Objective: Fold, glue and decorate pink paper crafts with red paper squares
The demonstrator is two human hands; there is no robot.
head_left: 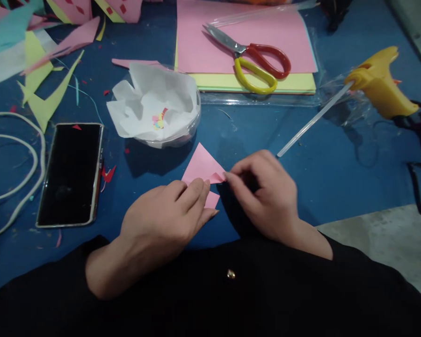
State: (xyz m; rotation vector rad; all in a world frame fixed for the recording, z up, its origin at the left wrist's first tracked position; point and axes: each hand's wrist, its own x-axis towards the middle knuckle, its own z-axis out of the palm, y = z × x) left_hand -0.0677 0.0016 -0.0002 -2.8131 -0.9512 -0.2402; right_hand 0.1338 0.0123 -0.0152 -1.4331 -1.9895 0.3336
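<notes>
A small folded pink paper (202, 164) lies on the blue table in front of me, its pointed top facing away. My left hand (168, 215) rests over its lower left part, fingers together and pressing on it, which hides some of the folds. A pink flap shows between the fingers and thumb of that hand. At the paper's right corner, my right hand (266, 194) pinches the edge between thumb and forefinger. Just beyond the paper sits a clear bowl lined with white paper (178, 98), holding a few tiny coloured scraps.
Scissors with red and yellow handles (254, 68) lie on stacked coloured sheets (196, 42). A yellow glue gun (381, 84) with a clear stick is at right. A phone (72, 175), a white cable (40, 154) and paper scraps (52, 98) occupy the left of the blue table (337, 182).
</notes>
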